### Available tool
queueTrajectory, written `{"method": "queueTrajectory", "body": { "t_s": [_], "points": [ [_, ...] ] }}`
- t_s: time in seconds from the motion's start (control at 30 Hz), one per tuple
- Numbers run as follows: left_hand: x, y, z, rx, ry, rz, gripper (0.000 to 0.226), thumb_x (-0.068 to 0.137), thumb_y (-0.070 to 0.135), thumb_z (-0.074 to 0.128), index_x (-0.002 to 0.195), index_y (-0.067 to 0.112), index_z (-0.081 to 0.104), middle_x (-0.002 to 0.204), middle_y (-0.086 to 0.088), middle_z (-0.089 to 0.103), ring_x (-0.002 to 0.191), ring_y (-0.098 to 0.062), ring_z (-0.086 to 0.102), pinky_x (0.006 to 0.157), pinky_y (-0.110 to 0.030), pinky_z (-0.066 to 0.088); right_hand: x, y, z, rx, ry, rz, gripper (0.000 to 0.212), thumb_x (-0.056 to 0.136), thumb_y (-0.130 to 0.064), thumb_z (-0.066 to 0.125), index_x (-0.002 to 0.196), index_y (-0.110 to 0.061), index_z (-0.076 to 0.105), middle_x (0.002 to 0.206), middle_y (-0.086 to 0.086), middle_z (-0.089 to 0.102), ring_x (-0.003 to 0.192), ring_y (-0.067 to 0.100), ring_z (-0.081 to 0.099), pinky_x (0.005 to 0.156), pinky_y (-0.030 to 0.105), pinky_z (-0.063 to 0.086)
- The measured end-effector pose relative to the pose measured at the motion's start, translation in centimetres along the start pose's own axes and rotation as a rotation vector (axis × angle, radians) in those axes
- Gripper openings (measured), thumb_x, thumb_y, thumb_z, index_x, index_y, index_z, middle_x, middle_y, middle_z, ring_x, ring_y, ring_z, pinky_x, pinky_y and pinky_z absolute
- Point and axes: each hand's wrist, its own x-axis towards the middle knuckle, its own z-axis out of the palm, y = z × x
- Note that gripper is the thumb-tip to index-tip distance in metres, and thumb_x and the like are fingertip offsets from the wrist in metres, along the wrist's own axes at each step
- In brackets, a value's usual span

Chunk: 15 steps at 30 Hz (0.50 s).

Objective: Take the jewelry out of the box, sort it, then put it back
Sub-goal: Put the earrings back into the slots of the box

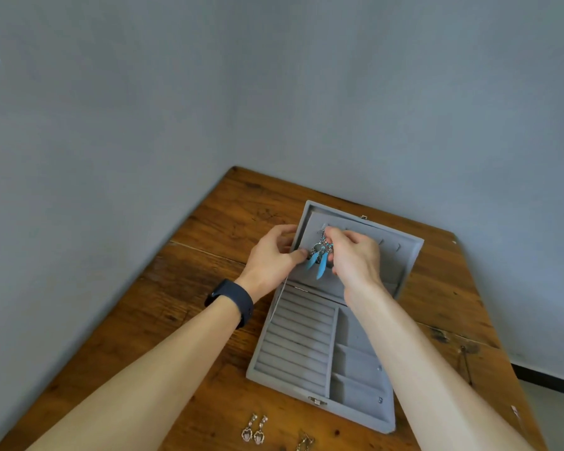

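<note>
the blue feather earrings (319,258) hang in front of the inner face of the raised lid (404,255), near its left side. the right hand (355,255) reaches in from the near edge of the table (209,242) and pinches their upper ends with curled fingertips, so the feathers dangle below. the left hand (271,255) grips the lid's left edge, fingers curled behind it and thumb pressed on the inner face just beside the earrings. a dark watch (233,301) sits on the left wrist. the grey jewelry box (293,346) lies open in the middle of the table, clasp toward the near edge, with ring rolls on the left and compartments on the right. a pair of silver drop earrings (255,430) lies by the near edge, beside another piece (305,442) cut off by the frame. a thin dark item (465,362) lies toward the right edge, too small to identify.
</note>
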Motion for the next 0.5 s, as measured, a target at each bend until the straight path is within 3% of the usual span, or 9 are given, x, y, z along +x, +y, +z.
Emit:
{"method": "queueTrajectory", "body": {
  "t_s": [0.07, 0.23, 0.5],
  "points": [
    [0.0, 0.0, 0.0, -0.010, -0.004, -0.006, 0.055, 0.090, 0.022, 0.073, 0.140, 0.028, 0.049, 0.136, 0.001, 0.059, 0.121, -0.014, 0.055, 0.087, -0.020, 0.046, -0.2, 0.0, 0.0, 0.019, 0.003, -0.036, 0.015, 0.091, -0.036, 0.068, 0.084, -0.023, 0.072, 0.078, -0.004, 0.070, 0.076, 0.011, 0.068, 0.062, 0.024, 0.054],
    [0.1, -0.2, 0.1, -0.028, 0.003, -0.005, 0.053, 0.091, 0.022, 0.072, 0.138, 0.030, 0.049, 0.125, 0.009, 0.059, 0.111, -0.008, 0.056, 0.072, -0.010, 0.042, -0.5, -0.4, 0.2, 0.113, 0.063, -0.013, 0.012, 0.092, -0.029, 0.065, 0.084, -0.021, 0.070, 0.076, -0.005, 0.068, 0.071, 0.007, 0.064, 0.043, 0.010, 0.043],
    [0.4, -0.5, 0.3, -0.036, 0.011, -0.005, 0.050, 0.091, 0.020, 0.071, 0.135, 0.032, 0.051, 0.112, 0.018, 0.058, 0.095, 0.003, 0.055, 0.072, -0.011, 0.042, -1.0, -0.1, 1.2, 0.129, 0.150, -0.012, 0.010, 0.091, -0.029, 0.065, 0.091, -0.021, 0.071, 0.087, -0.003, 0.070, 0.082, 0.011, 0.065, 0.060, 0.022, 0.046]
  ]
}}
